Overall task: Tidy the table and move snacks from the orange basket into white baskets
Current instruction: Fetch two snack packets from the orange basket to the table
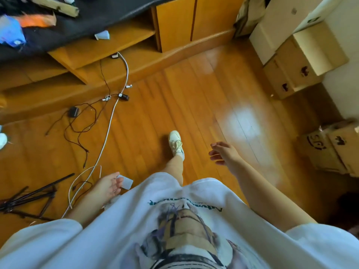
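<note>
Head view looks down at a wooden floor [194,105]. Left hand [108,186] hangs by the hip, fingers loosely extended, touching a pale paper scrap [127,182] — grip unclear. Right hand [223,153] out to the side, fingers spread, holding nothing. Baskets not in view; table [108,14] edge upper left, cluttered. Cables [108,121] trail across the floor — boxes [291,74] at right.
</note>
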Demonstrator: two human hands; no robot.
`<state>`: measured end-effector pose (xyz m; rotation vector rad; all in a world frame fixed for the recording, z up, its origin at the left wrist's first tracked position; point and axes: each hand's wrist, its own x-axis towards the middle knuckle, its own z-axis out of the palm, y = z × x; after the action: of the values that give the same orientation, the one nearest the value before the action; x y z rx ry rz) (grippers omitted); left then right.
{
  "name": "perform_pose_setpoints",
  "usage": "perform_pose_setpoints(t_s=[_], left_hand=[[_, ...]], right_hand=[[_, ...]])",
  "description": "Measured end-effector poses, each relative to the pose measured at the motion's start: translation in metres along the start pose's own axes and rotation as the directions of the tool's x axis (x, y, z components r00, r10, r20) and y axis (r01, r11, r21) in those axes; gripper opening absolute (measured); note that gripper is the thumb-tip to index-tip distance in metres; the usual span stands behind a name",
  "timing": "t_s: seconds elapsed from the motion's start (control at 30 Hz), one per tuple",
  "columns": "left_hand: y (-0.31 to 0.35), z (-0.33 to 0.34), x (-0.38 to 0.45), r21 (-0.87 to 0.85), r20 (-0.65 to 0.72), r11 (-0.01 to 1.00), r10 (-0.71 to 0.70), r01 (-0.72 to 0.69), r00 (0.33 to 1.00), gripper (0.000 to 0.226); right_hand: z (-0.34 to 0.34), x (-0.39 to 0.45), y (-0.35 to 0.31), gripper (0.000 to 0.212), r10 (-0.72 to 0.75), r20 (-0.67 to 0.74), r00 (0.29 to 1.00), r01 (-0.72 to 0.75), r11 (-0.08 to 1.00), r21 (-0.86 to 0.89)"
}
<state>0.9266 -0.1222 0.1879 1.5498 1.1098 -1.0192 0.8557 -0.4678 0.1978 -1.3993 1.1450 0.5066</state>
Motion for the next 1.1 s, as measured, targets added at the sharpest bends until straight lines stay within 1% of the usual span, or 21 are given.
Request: perform_pose_setpoints(t_s=[0.07,0.13,0.23,0.37,0.53,0.63,0.67,0.73,0.8,0.87,1.0,1.07,1.1], left_hand=[[0.032,0.017,0.012,-0.016,0.011,1.000,0.020,-0.020,1.000,0.032],[0.068,0.035,0.019,0.002,0.026,1.000,0.022,-0.022,0.999,0.039],[0.129,0.069,0.020,0.037,0.046,0.999,0.036,-0.037,0.998,0.034],[0.211,0.125,0.014,0.115,0.076,0.984,0.129,-0.137,0.989,0.016],[0.292,0.202,0.004,0.189,0.184,0.950,0.215,-0.250,0.959,0.015],[0.330,0.241,0.007,0.219,0.237,0.936,0.223,-0.276,0.946,0.016],[0.342,0.252,0.010,0.226,0.249,0.933,0.225,-0.282,0.942,0.018],[0.367,0.272,0.016,0.234,0.239,0.932,0.222,-0.278,0.945,0.021],[0.393,0.289,0.020,0.226,0.202,0.939,0.214,-0.258,0.956,0.024],[0.417,0.301,0.022,0.194,0.142,0.957,0.190,-0.215,0.971,0.026],[0.451,0.309,0.023,0.076,0.048,0.980,0.179,-0.182,0.983,0.030],[0.461,0.305,0.025,-0.010,0.032,0.987,0.164,-0.163,0.986,0.035],[0.465,0.301,0.026,-0.051,0.026,0.988,0.148,-0.146,0.989,0.037]], right_hand=[[-0.009,0.019,-0.022,0.011,0.034,-0.010,0.999,-0.034,0.999,0.014],[-0.021,0.035,-0.041,0.012,0.081,-0.029,0.996,-0.081,0.996,0.030],[-0.044,0.054,-0.067,0.009,0.120,-0.067,0.990,-0.115,0.990,0.080],[-0.071,0.076,-0.092,0.009,0.174,-0.124,0.977,-0.152,0.973,0.173],[-0.100,0.108,-0.116,0.015,0.334,-0.209,0.919,-0.280,0.927,0.251],[-0.118,0.136,-0.145,0.005,0.384,-0.207,0.900,-0.315,0.901,0.298],[-0.124,0.148,-0.157,0.007,0.391,-0.209,0.896,-0.322,0.898,0.299],[-0.139,0.174,-0.187,0.018,0.384,-0.216,0.897,-0.327,0.909,0.260],[-0.155,0.201,-0.224,0.022,0.347,-0.234,0.908,-0.305,0.931,0.198],[-0.167,0.224,-0.268,0.018,0.308,-0.221,0.925,-0.272,0.945,0.179],[-0.175,0.267,-0.355,0.012,0.269,-0.123,0.955,-0.227,0.932,0.281],[-0.176,0.288,-0.396,0.007,0.229,-0.078,0.970,-0.201,0.941,0.272],[-0.175,0.297,-0.417,0.009,0.203,-0.060,0.977,-0.183,0.952,0.245]])
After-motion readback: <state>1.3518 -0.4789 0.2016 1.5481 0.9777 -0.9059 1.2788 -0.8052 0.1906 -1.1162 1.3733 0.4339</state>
